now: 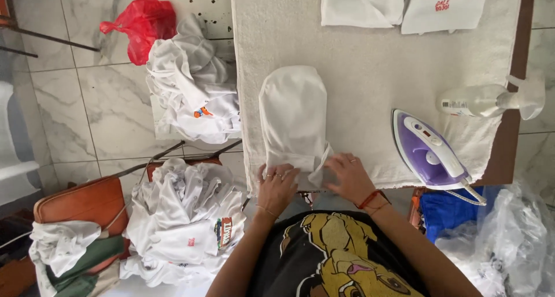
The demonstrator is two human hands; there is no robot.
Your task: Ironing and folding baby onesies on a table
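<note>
— Both hands are down on a small white garment (293, 120). The left hand (276, 186) lies flat on its near edge, fingers spread, its grip open and just pressing. The right hand (348, 178) has its fingers curled around a little fold of the same cloth, so its grip is closed on the garment.

— Where is the garment?

— It lies flat on the worktop (370, 65), which has a pale towel over it. The rounded end points away from the person and the near end sits right at the worktop's front edge, under the hands.

— What is close by?

— A purple and white iron (430, 152) lies just to the right of the right hand, near but not touching it. Past the iron a clear spray bottle (491, 99) lies on its side. At the far end of the worktop are two folded white clothes (404, 5), well apart from the hands.

— And off the worktop?

— To the left there is a pile of white clothes (193, 86) with a red plastic bag (141, 25) behind it. Nearer the person is another heap of white clothes (185, 216), beside a brown bag (87, 201). On the right, low down, I see something blue (448, 210) and clear plastic (509, 239).
</note>
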